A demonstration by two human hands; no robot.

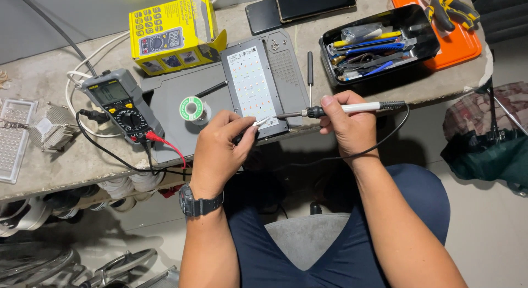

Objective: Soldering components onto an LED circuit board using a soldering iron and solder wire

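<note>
White-handled and thin, the soldering iron sits in my right hand just right of the frame's centre, clasped like a pen at the front of the grip, its cord looping down to the right. It looks light and stiff, but the metal tip is likely hot, so I judge the plastic handle the only safe place to hold it. My left hand is pinched shut on tweezers, points meeting the iron's tip at the lower edge of the LED board at centre. That board looks rigid and flat, with small fragile parts on its face; its bare edges seem the better grip. It lies on a grey mat on the counter, beside a solder spool and a multimeter toward the left
</note>
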